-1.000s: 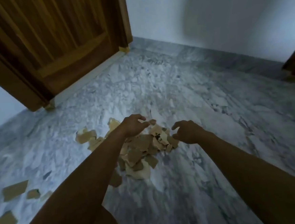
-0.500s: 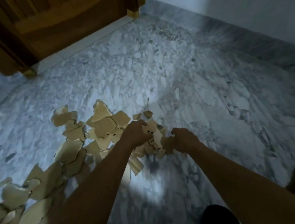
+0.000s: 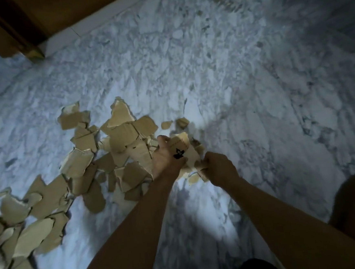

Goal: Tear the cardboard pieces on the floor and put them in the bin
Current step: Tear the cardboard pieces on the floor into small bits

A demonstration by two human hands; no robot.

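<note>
Your left hand (image 3: 166, 156) and right hand (image 3: 218, 167) both clutch a bunch of torn cardboard pieces (image 3: 184, 149) just above the marble floor (image 3: 231, 77), beside the scattered cardboard pile (image 3: 79, 169).
</note>
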